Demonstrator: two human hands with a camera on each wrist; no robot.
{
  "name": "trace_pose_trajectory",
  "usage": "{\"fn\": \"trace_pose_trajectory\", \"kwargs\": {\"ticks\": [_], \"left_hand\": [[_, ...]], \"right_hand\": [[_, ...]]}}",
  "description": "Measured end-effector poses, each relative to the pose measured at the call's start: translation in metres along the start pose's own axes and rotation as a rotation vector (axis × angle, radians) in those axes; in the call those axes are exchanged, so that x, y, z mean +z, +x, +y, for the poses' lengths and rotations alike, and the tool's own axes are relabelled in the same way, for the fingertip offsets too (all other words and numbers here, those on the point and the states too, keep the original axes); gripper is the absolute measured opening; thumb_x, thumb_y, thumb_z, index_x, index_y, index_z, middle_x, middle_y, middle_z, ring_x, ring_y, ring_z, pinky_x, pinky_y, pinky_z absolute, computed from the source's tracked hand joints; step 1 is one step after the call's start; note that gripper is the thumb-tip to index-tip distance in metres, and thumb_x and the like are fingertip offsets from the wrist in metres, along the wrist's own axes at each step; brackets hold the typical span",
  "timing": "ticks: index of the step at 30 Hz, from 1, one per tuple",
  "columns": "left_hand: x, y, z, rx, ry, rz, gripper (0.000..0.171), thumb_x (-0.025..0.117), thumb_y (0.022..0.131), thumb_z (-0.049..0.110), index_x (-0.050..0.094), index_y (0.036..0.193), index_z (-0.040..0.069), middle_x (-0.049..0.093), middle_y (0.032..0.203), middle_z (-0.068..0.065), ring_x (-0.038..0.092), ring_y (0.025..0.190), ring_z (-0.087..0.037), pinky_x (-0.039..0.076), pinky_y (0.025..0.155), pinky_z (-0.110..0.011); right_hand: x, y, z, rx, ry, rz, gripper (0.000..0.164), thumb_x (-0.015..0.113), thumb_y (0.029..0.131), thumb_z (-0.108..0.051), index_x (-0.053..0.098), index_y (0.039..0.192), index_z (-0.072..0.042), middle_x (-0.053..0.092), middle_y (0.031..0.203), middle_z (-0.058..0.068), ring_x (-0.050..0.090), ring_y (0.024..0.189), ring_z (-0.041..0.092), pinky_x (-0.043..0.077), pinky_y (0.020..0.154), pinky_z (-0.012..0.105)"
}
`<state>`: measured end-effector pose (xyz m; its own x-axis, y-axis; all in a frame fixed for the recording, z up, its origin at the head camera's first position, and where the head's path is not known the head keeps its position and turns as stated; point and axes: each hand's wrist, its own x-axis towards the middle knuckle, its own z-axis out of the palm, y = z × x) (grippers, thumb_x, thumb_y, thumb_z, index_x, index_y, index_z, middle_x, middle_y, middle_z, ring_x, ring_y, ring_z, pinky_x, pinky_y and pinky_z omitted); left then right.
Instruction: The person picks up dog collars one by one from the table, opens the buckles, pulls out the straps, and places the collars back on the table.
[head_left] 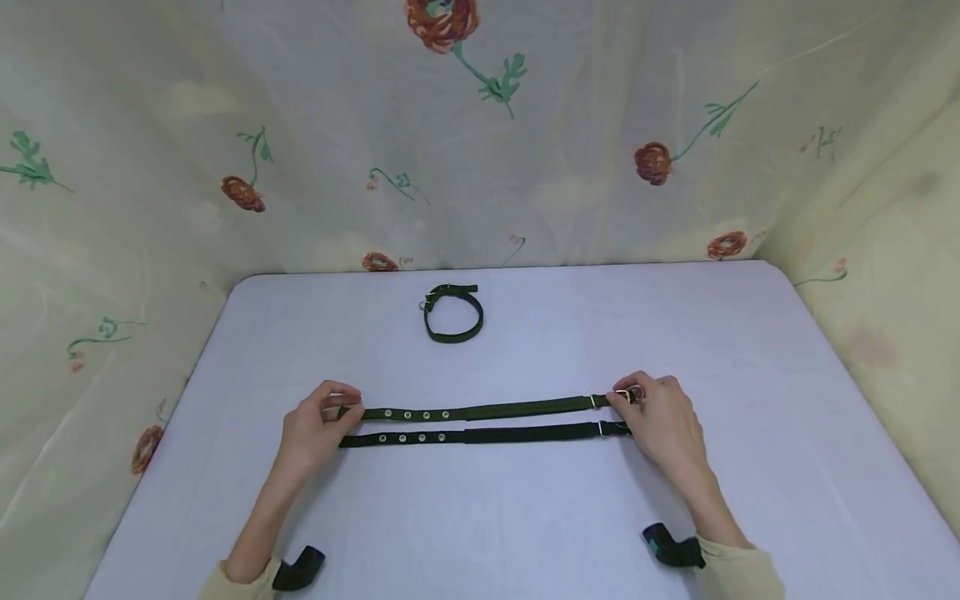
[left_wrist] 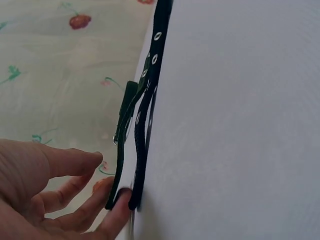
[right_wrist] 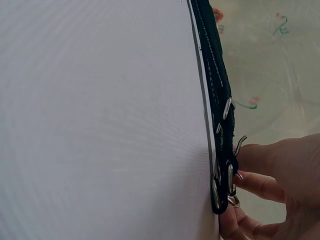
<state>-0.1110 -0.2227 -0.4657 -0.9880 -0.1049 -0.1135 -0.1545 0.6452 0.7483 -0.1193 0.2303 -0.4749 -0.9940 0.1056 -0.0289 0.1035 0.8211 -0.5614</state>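
Two strap collars with buckles lie stretched out side by side on the table in the head view. My left hand (head_left: 311,429) pinches the eyelet end of the farther, dark green collar (head_left: 525,409) between thumb and fingers. At its other end, my right hand (head_left: 663,421) holds the buckle and ring. The nearer, blackish collar (head_left: 532,433) runs almost parallel, just below. Its buckle end is partly hidden by my right thumb. In the left wrist view, fingertips (left_wrist: 119,212) meet the strap ends; the right wrist view has metal buckles (right_wrist: 230,179) beside the fingers.
A third green collar (head_left: 453,337), buckled into a loop, lies farther back on the white table (head_left: 480,517). Flower-patterned cloth (head_left: 555,167) hangs behind and at both sides. A black device (head_left: 300,568) sits at the left wrist, another black device (head_left: 673,548) at the right.
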Motion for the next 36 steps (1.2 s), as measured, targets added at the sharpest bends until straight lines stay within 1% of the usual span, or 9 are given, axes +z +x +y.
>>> {"fn": "trace_pose_trajectory", "kwargs": {"ticks": [6, 12, 14, 16, 21, 26, 29, 31, 36], "left_hand": [[0.004, -0.005, 0.004, 0.098, 0.133, 0.051, 0.025, 0.071, 0.104, 0.018, 0.069, 0.126, 0.007, 0.076, 0.132, -0.02, 0.073, 0.12, -0.041, 0.059, 0.1, -0.055], [0.004, -0.01, 0.008, 0.153, 0.274, 0.025, 0.027, 0.071, 0.105, 0.022, 0.071, 0.127, 0.007, 0.076, 0.129, -0.021, 0.07, 0.119, -0.044, 0.056, 0.099, -0.059], [0.005, -0.012, 0.01, 0.169, 0.3, 0.045, 0.026, 0.072, 0.104, 0.022, 0.072, 0.126, 0.008, 0.075, 0.13, -0.023, 0.067, 0.122, -0.048, 0.053, 0.102, -0.062], [0.006, -0.013, 0.013, 0.185, 0.283, 0.08, 0.024, 0.073, 0.103, 0.019, 0.073, 0.124, 0.008, 0.073, 0.131, -0.026, 0.065, 0.125, -0.05, 0.049, 0.107, -0.065], [0.013, -0.01, 0.021, 0.216, 0.129, 0.151, 0.023, 0.073, 0.102, 0.013, 0.072, 0.124, 0.008, 0.07, 0.139, -0.025, 0.059, 0.136, -0.047, 0.04, 0.117, -0.066], [0.021, 0.005, 0.033, 0.212, -0.061, 0.171, 0.033, 0.071, 0.103, 0.012, 0.065, 0.135, 0.006, 0.067, 0.143, -0.021, 0.061, 0.138, -0.045, 0.049, 0.115, -0.062], [0.029, 0.016, 0.045, 0.15, -0.193, 0.147, 0.04, 0.067, 0.106, 0.015, 0.058, 0.145, 0.006, 0.061, 0.152, -0.02, 0.061, 0.14, -0.045, 0.052, 0.115, -0.058], [0.035, 0.022, 0.054, 0.083, -0.285, 0.122, 0.044, 0.064, 0.108, 0.019, 0.054, 0.15, 0.009, 0.057, 0.156, -0.018, 0.059, 0.143, -0.043, 0.05, 0.118, -0.056], [0.058, 0.038, 0.073, -0.09, -0.527, 0.087, 0.051, 0.056, 0.113, 0.027, 0.043, 0.16, 0.013, 0.048, 0.164, -0.013, 0.056, 0.147, -0.037, 0.047, 0.123, -0.053]], "right_hand": [[0.003, 0.0, -0.002, 0.024, -0.013, -0.006, 0.034, 0.069, 0.105, -0.037, 0.073, 0.123, -0.009, 0.055, 0.136, 0.035, 0.061, 0.112, 0.049, 0.046, 0.064, 0.04], [0.003, 0.001, -0.006, 0.008, -0.021, -0.013, 0.036, 0.067, 0.106, -0.037, 0.073, 0.124, -0.007, 0.054, 0.139, 0.036, 0.061, 0.113, 0.051, 0.046, 0.062, 0.039], [0.002, 0.002, -0.007, 0.002, -0.027, -0.027, 0.038, 0.065, 0.107, -0.038, 0.072, 0.125, -0.005, 0.054, 0.139, 0.037, 0.061, 0.114, 0.052, 0.048, 0.064, 0.042], [-0.001, 0.004, -0.009, -0.003, -0.042, -0.044, 0.041, 0.063, 0.108, -0.04, 0.072, 0.125, -0.004, 0.055, 0.139, 0.038, 0.061, 0.117, 0.054, 0.051, 0.068, 0.048], [-0.007, 0.014, -0.019, -0.037, -0.089, -0.077, 0.044, 0.061, 0.109, -0.039, 0.069, 0.129, -0.001, 0.06, 0.133, 0.038, 0.059, 0.12, 0.057, 0.051, 0.083, 0.065], [-0.002, 0.034, -0.04, -0.137, -0.015, -0.112, 0.043, 0.063, 0.109, -0.034, 0.067, 0.134, 0.001, 0.066, 0.133, 0.033, 0.059, 0.125, 0.054, 0.047, 0.098, 0.071], [0.006, 0.048, -0.054, -0.2, 0.069, -0.16, 0.042, 0.063, 0.11, -0.032, 0.066, 0.137, 0.001, 0.067, 0.135, 0.029, 0.061, 0.13, 0.049, 0.05, 0.106, 0.067], [0.013, 0.057, -0.063, -0.219, 0.11, -0.189, 0.043, 0.063, 0.11, -0.031, 0.064, 0.138, 0.001, 0.068, 0.136, 0.028, 0.064, 0.13, 0.047, 0.053, 0.107, 0.063], [0.035, 0.08, -0.092, -0.191, 0.202, -0.213, 0.048, 0.062, 0.111, -0.031, 0.057, 0.147, 0.0, 0.068, 0.141, 0.025, 0.065, 0.134, 0.044, 0.054, 0.111, 0.059]]}}
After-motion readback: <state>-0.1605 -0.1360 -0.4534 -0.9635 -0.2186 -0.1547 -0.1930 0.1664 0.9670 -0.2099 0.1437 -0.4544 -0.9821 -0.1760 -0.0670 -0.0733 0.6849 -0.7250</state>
